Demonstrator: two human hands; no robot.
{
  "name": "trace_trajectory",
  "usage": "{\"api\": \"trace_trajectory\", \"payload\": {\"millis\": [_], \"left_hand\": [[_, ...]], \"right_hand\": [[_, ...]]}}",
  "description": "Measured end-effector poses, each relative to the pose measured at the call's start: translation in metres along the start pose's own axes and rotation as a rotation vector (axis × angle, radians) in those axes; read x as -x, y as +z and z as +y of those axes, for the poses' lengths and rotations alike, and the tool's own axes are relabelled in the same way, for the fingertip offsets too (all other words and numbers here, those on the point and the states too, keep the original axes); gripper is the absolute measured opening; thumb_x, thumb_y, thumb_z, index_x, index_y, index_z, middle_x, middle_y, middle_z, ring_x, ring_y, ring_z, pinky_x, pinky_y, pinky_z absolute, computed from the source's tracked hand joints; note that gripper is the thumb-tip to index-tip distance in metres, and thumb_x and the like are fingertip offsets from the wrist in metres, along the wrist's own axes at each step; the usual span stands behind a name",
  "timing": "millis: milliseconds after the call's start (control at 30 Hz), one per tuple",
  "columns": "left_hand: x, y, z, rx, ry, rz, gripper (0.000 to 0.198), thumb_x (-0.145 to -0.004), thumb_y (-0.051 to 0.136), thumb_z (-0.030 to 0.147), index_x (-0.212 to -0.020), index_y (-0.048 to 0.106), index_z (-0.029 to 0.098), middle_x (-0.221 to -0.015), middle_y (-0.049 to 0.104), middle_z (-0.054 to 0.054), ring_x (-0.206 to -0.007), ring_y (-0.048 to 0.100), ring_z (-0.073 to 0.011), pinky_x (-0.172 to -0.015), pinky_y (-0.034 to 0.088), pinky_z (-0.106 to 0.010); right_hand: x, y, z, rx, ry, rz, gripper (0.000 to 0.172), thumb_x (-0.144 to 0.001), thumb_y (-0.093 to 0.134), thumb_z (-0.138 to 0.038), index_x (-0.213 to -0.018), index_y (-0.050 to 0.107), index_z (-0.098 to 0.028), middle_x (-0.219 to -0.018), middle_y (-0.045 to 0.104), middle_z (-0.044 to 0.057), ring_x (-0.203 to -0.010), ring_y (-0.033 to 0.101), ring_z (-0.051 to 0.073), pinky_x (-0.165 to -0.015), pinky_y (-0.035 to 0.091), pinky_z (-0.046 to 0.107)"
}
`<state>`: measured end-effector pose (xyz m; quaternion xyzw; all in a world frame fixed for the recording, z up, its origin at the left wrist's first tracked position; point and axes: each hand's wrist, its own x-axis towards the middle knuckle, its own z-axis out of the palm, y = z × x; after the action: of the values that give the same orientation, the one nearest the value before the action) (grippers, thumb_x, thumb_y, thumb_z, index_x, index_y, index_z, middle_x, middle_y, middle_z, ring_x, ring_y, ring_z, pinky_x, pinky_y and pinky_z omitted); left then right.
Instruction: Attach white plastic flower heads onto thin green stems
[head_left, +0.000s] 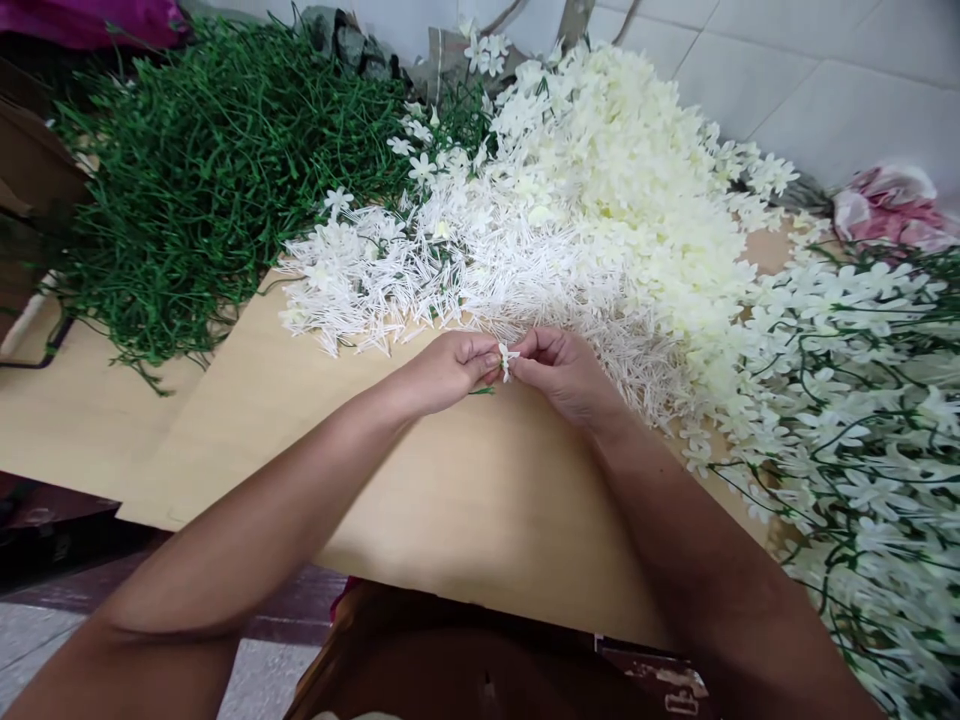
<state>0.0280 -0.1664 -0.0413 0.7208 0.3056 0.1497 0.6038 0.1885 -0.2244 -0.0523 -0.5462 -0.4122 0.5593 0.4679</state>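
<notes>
My left hand (459, 368) is closed in a pinch around a green plastic stem (482, 390), whose end pokes out below the fingers. Fingertip to fingertip with it, my right hand (564, 372) pinches a small white artificial flower (506, 361) at the stem's top. How the flower and stem join is hidden by the fingers. Just beyond both hands lies a heap of thin white sticks (555, 285), with cream-white petal pieces (645, 150) piled behind it.
A large tangle of green stems (225, 170) fills the far left. White flowers on green stems (862, 420) are heaped along the right. Cardboard sheeting (487, 500) covers the table. A pink and white bag (892, 210) sits against the tiled wall (825, 90).
</notes>
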Motion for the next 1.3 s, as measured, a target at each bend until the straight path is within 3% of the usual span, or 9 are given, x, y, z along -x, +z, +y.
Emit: {"api": "trace_trajectory", "payload": {"millis": [200,367,533,667,833,900,1033,1167,1300], "left_hand": [[0.005,-0.013,0.004,-0.252,-0.004,-0.035,0.030,-0.088,0.050,0.039,-0.072,0.058,0.015,-0.064,0.054,0.001,-0.059,0.046,-0.0100,-0.058,0.037,-0.023],[0.018,-0.029,0.012,-0.430,0.349,0.217,0.033,-0.086,0.057,0.046,-0.100,0.067,0.017,-0.111,0.065,-0.010,-0.106,0.056,-0.0204,-0.094,0.042,-0.034],[0.018,-0.030,0.010,-0.571,0.405,0.074,0.019,-0.088,0.057,0.034,-0.082,0.067,0.019,-0.088,0.069,-0.005,-0.088,0.060,-0.0172,-0.088,0.041,-0.032],[0.014,-0.028,0.008,-0.453,0.412,-0.090,0.018,-0.086,0.061,0.034,-0.085,0.069,0.018,-0.084,0.070,-0.005,-0.080,0.061,-0.0146,-0.077,0.043,-0.027],[0.015,-0.025,0.010,-0.250,0.265,-0.076,0.024,-0.087,0.056,0.030,-0.077,0.070,0.015,-0.074,0.068,-0.004,-0.072,0.060,-0.0125,-0.072,0.045,-0.025],[0.015,-0.022,0.008,-0.111,0.133,-0.092,0.023,-0.087,0.056,0.030,-0.081,0.070,0.013,-0.079,0.070,-0.006,-0.075,0.063,-0.0128,-0.073,0.047,-0.025],[0.010,-0.013,0.001,-0.091,-0.002,-0.180,0.019,-0.083,0.059,0.027,-0.082,0.071,0.012,-0.084,0.073,-0.007,-0.078,0.066,-0.0143,-0.073,0.050,-0.026],[0.007,-0.012,-0.001,-0.260,0.054,-0.143,0.018,-0.082,0.058,0.023,-0.089,0.072,0.014,-0.093,0.073,-0.007,-0.085,0.065,-0.0150,-0.078,0.048,-0.026],[0.012,-0.019,0.002,-0.410,0.025,-0.127,0.025,-0.086,0.052,0.032,-0.076,0.068,0.015,-0.075,0.067,-0.003,-0.069,0.058,-0.0126,-0.066,0.043,-0.024]], "right_hand": [[0.002,0.000,-0.005,-0.010,-0.075,0.015,0.023,-0.056,0.081,-0.026,-0.063,0.060,-0.018,-0.058,0.064,-0.003,-0.057,0.058,0.009,-0.058,0.048,0.023],[0.003,-0.015,-0.016,-0.145,-0.029,0.153,0.025,-0.055,0.081,-0.025,-0.060,0.057,-0.019,-0.057,0.064,-0.003,-0.056,0.060,0.009,-0.056,0.053,0.024],[0.006,-0.020,-0.025,-0.172,0.137,0.076,0.023,-0.053,0.080,-0.021,-0.060,0.058,-0.018,-0.054,0.063,-0.002,-0.054,0.060,0.010,-0.048,0.051,0.022],[0.012,-0.021,-0.026,-0.156,0.231,0.000,0.022,-0.052,0.079,-0.020,-0.060,0.058,-0.017,-0.052,0.062,-0.002,-0.051,0.060,0.011,-0.043,0.049,0.021],[0.018,-0.035,-0.033,0.176,0.359,-0.241,0.016,-0.063,0.076,-0.027,-0.066,0.063,-0.017,-0.059,0.067,0.002,-0.052,0.063,0.014,-0.050,0.054,0.026],[0.012,-0.038,-0.042,0.471,0.244,-0.214,0.010,-0.070,0.071,-0.025,-0.069,0.066,-0.017,-0.063,0.068,0.004,-0.056,0.063,0.016,-0.055,0.054,0.031],[-0.025,-0.014,-0.050,0.906,-0.299,0.166,0.004,-0.077,0.065,-0.019,-0.074,0.068,-0.018,-0.074,0.067,0.006,-0.070,0.061,0.018,-0.071,0.050,0.036],[-0.060,0.028,-0.040,1.208,-0.356,0.070,0.018,-0.077,0.068,-0.018,-0.094,0.071,-0.012,-0.100,0.067,0.016,-0.098,0.059,0.029,-0.090,0.045,0.043],[-0.066,0.032,-0.031,1.227,-0.363,0.097,0.013,-0.082,0.057,-0.013,-0.086,0.069,-0.014,-0.095,0.066,0.013,-0.096,0.057,0.026,-0.088,0.044,0.040]]}}
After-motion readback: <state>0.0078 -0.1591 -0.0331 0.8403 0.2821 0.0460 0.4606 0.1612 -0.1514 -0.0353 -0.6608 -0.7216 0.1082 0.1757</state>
